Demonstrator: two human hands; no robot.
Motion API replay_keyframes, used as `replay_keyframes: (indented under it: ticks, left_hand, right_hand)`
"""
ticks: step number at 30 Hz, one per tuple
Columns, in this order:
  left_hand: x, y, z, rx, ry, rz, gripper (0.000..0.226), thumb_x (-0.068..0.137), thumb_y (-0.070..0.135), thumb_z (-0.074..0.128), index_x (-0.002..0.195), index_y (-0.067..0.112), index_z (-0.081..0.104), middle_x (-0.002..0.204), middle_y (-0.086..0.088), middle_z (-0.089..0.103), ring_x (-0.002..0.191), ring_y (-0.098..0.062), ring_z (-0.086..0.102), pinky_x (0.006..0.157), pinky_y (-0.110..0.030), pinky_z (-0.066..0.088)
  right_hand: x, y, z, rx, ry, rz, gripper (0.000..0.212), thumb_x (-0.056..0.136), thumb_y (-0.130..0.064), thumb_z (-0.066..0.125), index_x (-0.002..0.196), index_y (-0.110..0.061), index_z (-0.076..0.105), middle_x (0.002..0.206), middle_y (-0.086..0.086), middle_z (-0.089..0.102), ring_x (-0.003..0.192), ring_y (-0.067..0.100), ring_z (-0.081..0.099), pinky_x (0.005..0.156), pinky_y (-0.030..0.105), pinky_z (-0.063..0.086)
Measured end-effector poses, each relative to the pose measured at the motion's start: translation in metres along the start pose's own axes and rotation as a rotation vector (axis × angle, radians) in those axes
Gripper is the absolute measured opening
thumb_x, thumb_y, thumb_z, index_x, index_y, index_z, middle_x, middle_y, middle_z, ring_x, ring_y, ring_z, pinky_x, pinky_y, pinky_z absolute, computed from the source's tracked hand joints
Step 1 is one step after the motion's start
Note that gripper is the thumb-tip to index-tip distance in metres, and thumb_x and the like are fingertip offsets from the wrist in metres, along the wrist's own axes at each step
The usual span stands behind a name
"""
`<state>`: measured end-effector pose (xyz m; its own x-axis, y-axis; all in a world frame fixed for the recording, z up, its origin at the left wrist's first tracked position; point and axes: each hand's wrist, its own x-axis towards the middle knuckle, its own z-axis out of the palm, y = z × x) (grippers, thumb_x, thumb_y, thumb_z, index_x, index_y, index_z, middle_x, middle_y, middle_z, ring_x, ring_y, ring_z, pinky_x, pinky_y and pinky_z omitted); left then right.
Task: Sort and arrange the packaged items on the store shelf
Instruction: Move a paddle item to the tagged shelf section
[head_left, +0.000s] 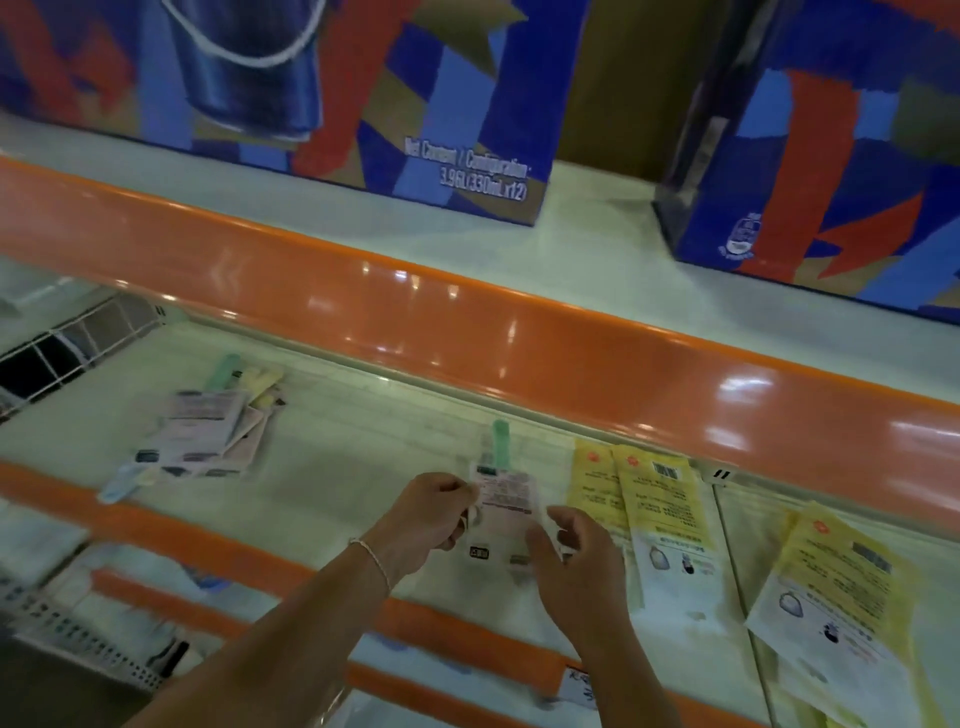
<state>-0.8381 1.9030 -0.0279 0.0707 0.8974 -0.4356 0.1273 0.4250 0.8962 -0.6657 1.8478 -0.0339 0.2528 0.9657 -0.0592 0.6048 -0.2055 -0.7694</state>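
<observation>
A small pale packet (504, 496) with a green handle sticking out of its far end lies on the white shelf (363, 467). My left hand (436, 512) pinches its left edge. My right hand (576, 556) grips its near right corner with thumb and curled fingers. To the left lies a loose heap of similar packets (208, 431) with green and yellow handles. To the right, two yellow-and-white packets (660, 514) lie side by side, and further ones (847, 587) overlap past a clear divider.
An orange shelf lip (467, 317) runs across above the packets. Big blue-and-red cartons (395, 93) (841, 156) stand on the upper shelf. A wire divider (67, 348) closes the shelf's left end. Lower orange-edged shelves (234, 561) show beneath my arms.
</observation>
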Motion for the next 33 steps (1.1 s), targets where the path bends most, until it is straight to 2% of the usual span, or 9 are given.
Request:
replay_keyframes:
  ticks: [8, 10, 13, 18, 21, 24, 27, 30, 33]
  left_hand:
    - [0.003, -0.012, -0.077, 0.045, 0.071, 0.021, 0.031, 0.098, 0.019, 0.054, 0.069, 0.007, 0.052, 0.054, -0.006, 0.043, 0.047, -0.018, 0.039, 0.046, -0.026, 0.031]
    - [0.003, -0.011, -0.1, 0.071, 0.102, 0.045, 0.03, 0.098, 0.019, 0.054, 0.071, 0.006, 0.055, 0.053, -0.007, 0.045, 0.046, -0.018, 0.041, 0.048, -0.026, 0.033]
    - [0.001, -0.007, -0.135, 0.082, 0.169, 0.06, 0.026, 0.098, 0.018, 0.054, 0.077, 0.004, 0.058, 0.057, -0.01, 0.048, 0.044, -0.017, 0.041, 0.044, -0.023, 0.033]
    - [0.0, -0.003, -0.195, 0.151, 0.264, 0.099, 0.032, 0.097, 0.025, 0.052, 0.082, -0.002, 0.059, 0.06, -0.011, 0.052, 0.054, -0.019, 0.048, 0.05, -0.028, 0.037]
    - [0.001, 0.003, -0.227, 0.134, 0.332, 0.114, 0.03, 0.098, 0.02, 0.052, 0.07, 0.009, 0.054, 0.054, -0.006, 0.05, 0.052, -0.019, 0.049, 0.048, -0.027, 0.038]
    - [0.006, 0.005, -0.256, 0.099, 0.418, 0.103, 0.034, 0.096, 0.022, 0.053, 0.062, 0.013, 0.051, 0.052, -0.008, 0.053, 0.053, -0.022, 0.052, 0.052, -0.032, 0.04]
    - [0.008, 0.006, -0.276, 0.078, 0.486, 0.069, 0.037, 0.095, 0.022, 0.054, 0.061, 0.009, 0.055, 0.048, -0.011, 0.057, 0.047, -0.024, 0.052, 0.046, -0.032, 0.045]
    - [0.007, 0.009, -0.287, 0.063, 0.509, 0.028, 0.036, 0.097, 0.018, 0.054, 0.069, -0.002, 0.064, 0.045, -0.009, 0.058, 0.038, -0.019, 0.05, 0.04, -0.024, 0.041]
    - [0.009, 0.007, -0.294, 0.049, 0.512, 0.001, 0.038, 0.097, 0.016, 0.053, 0.062, 0.002, 0.059, 0.043, -0.009, 0.056, 0.036, -0.019, 0.045, 0.04, -0.023, 0.037]
  right_hand:
    - [0.0, -0.044, 0.054, -0.011, -0.054, 0.006, 0.039, 0.093, -0.041, 0.061, 0.127, -0.023, 0.059, 0.127, -0.006, 0.06, 0.105, 0.008, 0.055, 0.082, 0.021, 0.04]
    - [0.0, -0.055, 0.068, -0.01, -0.057, 0.002, 0.035, 0.093, -0.039, 0.061, 0.124, -0.023, 0.061, 0.125, -0.006, 0.062, 0.11, 0.011, 0.058, 0.082, 0.021, 0.041]
    - [0.001, -0.07, 0.09, 0.001, -0.052, 0.006, 0.028, 0.091, -0.034, 0.064, 0.117, -0.025, 0.065, 0.118, -0.006, 0.065, 0.107, 0.011, 0.06, 0.08, 0.021, 0.041]
    - [-0.002, -0.09, 0.123, 0.017, -0.072, 0.003, 0.022, 0.089, -0.032, 0.066, 0.11, -0.025, 0.067, 0.109, -0.009, 0.066, 0.104, 0.01, 0.061, 0.078, 0.019, 0.04]
    - [-0.002, -0.102, 0.136, 0.01, -0.093, 0.0, 0.022, 0.089, -0.031, 0.066, 0.11, -0.025, 0.067, 0.109, -0.009, 0.066, 0.101, 0.008, 0.061, 0.076, 0.018, 0.039]
    - [-0.001, -0.113, 0.147, 0.004, -0.108, 0.001, 0.021, 0.089, -0.033, 0.066, 0.109, -0.026, 0.068, 0.11, -0.01, 0.066, 0.099, 0.006, 0.059, 0.077, 0.019, 0.039]
    - [0.001, -0.119, 0.155, 0.003, -0.111, -0.002, 0.021, 0.088, -0.033, 0.066, 0.108, -0.027, 0.068, 0.11, -0.009, 0.067, 0.1, 0.007, 0.06, 0.08, 0.022, 0.043]
    - [0.002, -0.124, 0.16, -0.009, -0.107, -0.013, 0.019, 0.088, -0.033, 0.066, 0.106, -0.027, 0.069, 0.109, -0.008, 0.067, 0.098, 0.006, 0.059, 0.081, 0.023, 0.043]
    - [0.001, -0.128, 0.165, -0.008, -0.101, -0.016, 0.016, 0.088, -0.032, 0.066, 0.104, -0.028, 0.068, 0.108, -0.008, 0.067, 0.097, 0.006, 0.059, 0.081, 0.022, 0.042]
